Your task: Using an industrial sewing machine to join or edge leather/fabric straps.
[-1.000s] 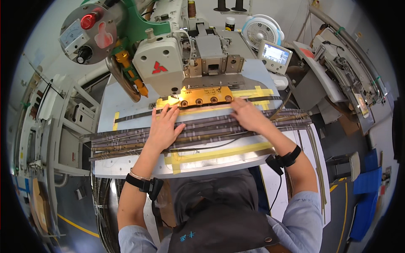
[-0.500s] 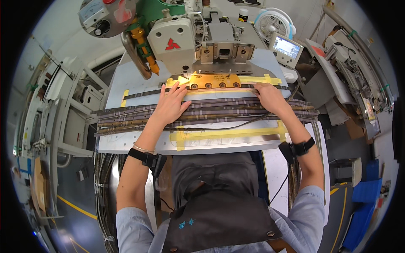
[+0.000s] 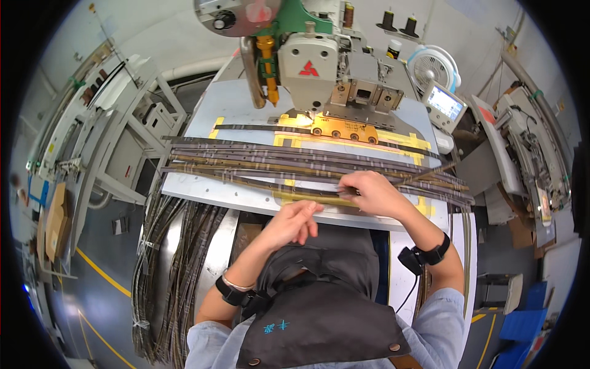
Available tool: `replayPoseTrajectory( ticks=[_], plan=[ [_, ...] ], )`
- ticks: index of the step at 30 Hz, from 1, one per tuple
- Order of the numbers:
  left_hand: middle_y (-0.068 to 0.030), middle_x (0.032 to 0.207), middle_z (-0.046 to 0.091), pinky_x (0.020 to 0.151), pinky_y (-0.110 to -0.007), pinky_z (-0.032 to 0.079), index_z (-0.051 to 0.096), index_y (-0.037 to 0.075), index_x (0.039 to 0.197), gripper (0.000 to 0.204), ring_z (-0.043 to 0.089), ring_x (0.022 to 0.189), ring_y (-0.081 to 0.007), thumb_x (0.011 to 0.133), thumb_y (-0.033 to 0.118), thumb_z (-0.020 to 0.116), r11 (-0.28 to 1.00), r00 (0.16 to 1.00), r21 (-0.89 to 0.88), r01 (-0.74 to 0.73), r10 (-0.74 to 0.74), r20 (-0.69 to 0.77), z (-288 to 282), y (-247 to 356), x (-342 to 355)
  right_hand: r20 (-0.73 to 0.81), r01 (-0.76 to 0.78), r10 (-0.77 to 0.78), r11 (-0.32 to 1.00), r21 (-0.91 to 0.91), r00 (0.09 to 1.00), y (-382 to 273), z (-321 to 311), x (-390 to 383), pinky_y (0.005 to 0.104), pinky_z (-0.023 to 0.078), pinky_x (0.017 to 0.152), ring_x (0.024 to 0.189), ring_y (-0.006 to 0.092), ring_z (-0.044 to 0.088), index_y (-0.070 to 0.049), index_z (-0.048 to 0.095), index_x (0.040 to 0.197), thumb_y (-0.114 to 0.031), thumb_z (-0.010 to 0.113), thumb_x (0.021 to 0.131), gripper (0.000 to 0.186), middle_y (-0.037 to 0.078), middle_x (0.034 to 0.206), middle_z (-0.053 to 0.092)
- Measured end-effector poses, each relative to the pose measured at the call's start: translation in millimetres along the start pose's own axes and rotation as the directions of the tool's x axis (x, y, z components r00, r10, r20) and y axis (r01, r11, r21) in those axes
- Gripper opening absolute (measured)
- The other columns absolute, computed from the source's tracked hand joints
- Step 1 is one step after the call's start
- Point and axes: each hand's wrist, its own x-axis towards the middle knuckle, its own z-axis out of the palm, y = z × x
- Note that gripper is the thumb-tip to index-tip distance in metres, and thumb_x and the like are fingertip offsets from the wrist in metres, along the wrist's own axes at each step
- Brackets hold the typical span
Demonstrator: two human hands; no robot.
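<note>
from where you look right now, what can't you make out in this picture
In the head view:
- Whether the right hand holds anything: its own curled fingers hide it.
- Whether the dark strip runs unbroken: the orange block covers its middle.
- Top of the round grey panel: cut off by the upper edge.
- Details on the small screen: too small.

Strips [image 3: 246, 154], long, narrow, dark grey and brown with paler bands; loose bundle, lying crosswise on the worktop [image 3: 230, 101], ends uneven. Black strip [image 3: 264, 128], single, flat, behind the bundle; middle hidden at yellow plate [image 3: 344, 130].
</note>
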Motion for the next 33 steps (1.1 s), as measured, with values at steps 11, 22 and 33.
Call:
replayPoseTrajectory(
  ticks=[11,22,33],
  plan=[
    [0.0003,0.054,0.048,0.037,-0.018,0.025,0.062,0.002,0.095,0.039,0.036,0.041,-0.0035,0.100,0.036,0.044,0.768,0.666,-0.168,-0.618,0.397,-0.632,-76.4,34.6,-34.1,0.277,-0.264,0.131,0.811,0.522,0.952,-25.0,-43.4,-9.9,0.0229,0.046,0.061,0.065,0.0066,0.058,0.000,0.056,0.089,-0.004,0.058,0.090,0.004,0.001,0.069,0.059],
    [0.0001,0.058,0.052,0.039,-0.018,0.028,0.062,0.004,0.098,0.027,0.042,0.043,-0.0038,0.098,0.028,0.052,0.749,0.571,-0.097,-0.656,0.408,-0.712,-92.1,47.6,-52.6,0.285,-0.263,0.122,0.804,0.533,0.951,-24.3,-39.9,14.9,0.0231,0.047,0.062,0.065,0.0065,0.058,0.002,0.055,0.091,-0.003,0.057,0.089,0.006,0.001,0.070,0.059],
    [-0.0034,0.072,0.061,0.038,-0.016,0.032,0.060,0.002,0.102,0.014,0.050,0.047,-0.0045,0.092,0.011,0.060,0.784,0.660,-0.046,-0.619,0.487,-0.572,-57.8,38.8,-38.5,0.182,-0.180,0.100,0.850,0.495,0.978,-27.2,-27.3,30.7,0.0268,0.047,0.059,0.060,0.0098,0.055,0.005,0.056,0.091,-0.004,0.059,0.087,0.011,0.006,0.066,0.059]
  ],
)
